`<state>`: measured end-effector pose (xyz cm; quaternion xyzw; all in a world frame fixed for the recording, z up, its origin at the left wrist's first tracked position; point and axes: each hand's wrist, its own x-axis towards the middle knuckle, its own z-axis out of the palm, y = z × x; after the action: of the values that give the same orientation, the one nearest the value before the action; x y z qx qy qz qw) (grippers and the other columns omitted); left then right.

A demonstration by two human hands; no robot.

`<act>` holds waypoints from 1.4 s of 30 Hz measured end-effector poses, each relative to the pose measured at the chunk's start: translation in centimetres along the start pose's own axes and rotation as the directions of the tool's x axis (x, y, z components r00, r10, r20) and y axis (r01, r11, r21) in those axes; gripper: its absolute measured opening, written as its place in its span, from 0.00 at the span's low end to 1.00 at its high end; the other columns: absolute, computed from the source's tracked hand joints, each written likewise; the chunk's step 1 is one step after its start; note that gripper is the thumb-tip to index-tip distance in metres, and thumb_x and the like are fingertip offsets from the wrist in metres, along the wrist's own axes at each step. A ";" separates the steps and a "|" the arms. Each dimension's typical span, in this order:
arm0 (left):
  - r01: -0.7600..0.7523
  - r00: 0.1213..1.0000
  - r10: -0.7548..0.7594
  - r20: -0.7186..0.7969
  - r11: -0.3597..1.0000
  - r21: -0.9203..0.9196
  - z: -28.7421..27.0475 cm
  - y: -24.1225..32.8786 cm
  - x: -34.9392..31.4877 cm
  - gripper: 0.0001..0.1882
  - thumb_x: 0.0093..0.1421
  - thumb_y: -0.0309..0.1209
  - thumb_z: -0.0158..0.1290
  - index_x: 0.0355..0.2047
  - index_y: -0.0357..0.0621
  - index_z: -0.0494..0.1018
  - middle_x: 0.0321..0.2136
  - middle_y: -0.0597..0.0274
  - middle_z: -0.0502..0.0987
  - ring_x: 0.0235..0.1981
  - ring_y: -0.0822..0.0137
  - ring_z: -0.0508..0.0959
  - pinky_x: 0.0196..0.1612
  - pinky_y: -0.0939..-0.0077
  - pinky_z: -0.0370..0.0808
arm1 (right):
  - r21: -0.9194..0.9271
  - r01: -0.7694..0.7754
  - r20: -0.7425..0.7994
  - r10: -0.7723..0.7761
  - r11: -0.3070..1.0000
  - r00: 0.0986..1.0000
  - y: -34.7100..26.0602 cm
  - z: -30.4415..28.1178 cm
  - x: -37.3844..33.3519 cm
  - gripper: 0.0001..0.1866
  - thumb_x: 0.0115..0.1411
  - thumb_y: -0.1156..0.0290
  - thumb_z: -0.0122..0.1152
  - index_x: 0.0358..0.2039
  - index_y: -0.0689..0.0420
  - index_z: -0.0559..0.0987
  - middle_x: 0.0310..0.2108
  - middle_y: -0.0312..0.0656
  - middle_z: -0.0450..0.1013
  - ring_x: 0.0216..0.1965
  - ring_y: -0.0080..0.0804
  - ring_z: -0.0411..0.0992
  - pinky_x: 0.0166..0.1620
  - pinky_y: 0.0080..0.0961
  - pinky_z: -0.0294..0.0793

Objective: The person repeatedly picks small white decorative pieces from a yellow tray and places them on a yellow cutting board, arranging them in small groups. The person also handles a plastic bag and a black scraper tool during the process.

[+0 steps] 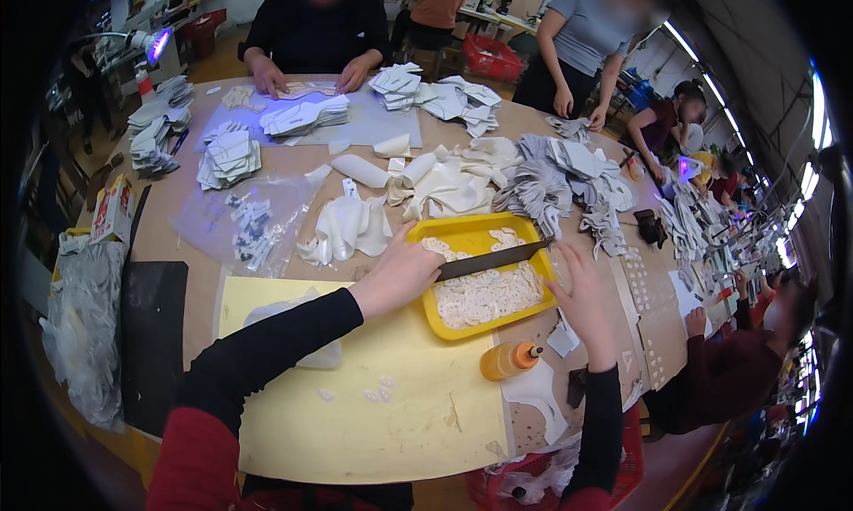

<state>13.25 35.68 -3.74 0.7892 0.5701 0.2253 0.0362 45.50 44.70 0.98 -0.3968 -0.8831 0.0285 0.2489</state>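
A yellow plastic tray (459, 335) stands slightly tilted in the picture, between my two hands. Many small, flat, off-white cut pieces (487, 298) lie in it, on both sides of a dark flat strip (489, 261) that spans it crosswise. My left hand (402, 269) is closed on the tray's left end, beside the strip's end. At the opposite end, my right hand (582, 299) grips the rim, a fingertip near the strip's other end. On the pale yellow sheet (373, 422) in front of me lie several loose pieces (380, 392).
An orange bottle (510, 361) stands close below the tray. Beyond are crumpled cream material (462, 178), grey-white stacks (542, 191) and a clear plastic bag (253, 227). A black mat (154, 342) lies left. A person (320, 31) works across the table; others are at right.
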 end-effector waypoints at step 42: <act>0.023 0.998 -0.026 -0.065 0.999 -0.037 0.2 -0.7 0.4 0.06 0.61 0.31 0.57 0.33 0.46 0.83 0.24 0.54 0.81 0.36 0.54 0.84 0.71 0.39 0.55 | 0.056 0.068 0.362 -0.084 0.996 0.928 2.7 3.2 7.2 0.10 0.58 0.75 0.66 0.41 0.59 0.85 0.35 0.52 0.80 0.40 0.53 0.78 0.46 0.43 0.77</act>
<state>12.83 36.30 -3.96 0.7737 0.5764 0.2608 0.0346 41.85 52.15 0.54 -0.3449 -0.9277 0.1109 0.0902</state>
